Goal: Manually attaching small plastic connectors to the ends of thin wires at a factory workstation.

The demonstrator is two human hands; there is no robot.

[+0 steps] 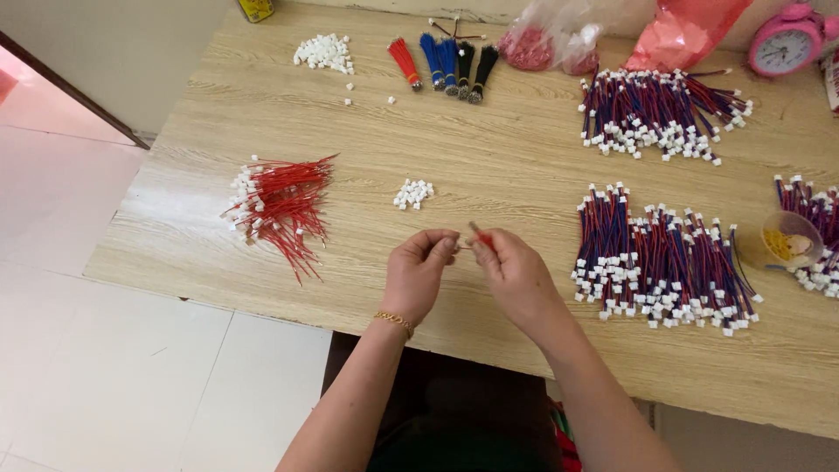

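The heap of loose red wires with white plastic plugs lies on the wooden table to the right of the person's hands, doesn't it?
Not quite. The head view shows the heap of loose red wires with white plastic plugs on the wooden table to the left of the hands, beyond the left hand. To the right lie red-and-blue wire bundles.

We cannot make out what our left hand [418, 269] pinches: its fingertips cover the piece, too small to tell. Our right hand [516, 273] hides most of the red wire [480, 234], only a short end showing above its fingers. Far right of that hand, the picture's edge cuts off the bundle of red-and-blue wires [813, 210] and the pink clock [788, 39]. Well above our left hand, the top edge cuts the yellow container [255, 9]. The desk [489, 166] runs out past the right edge.
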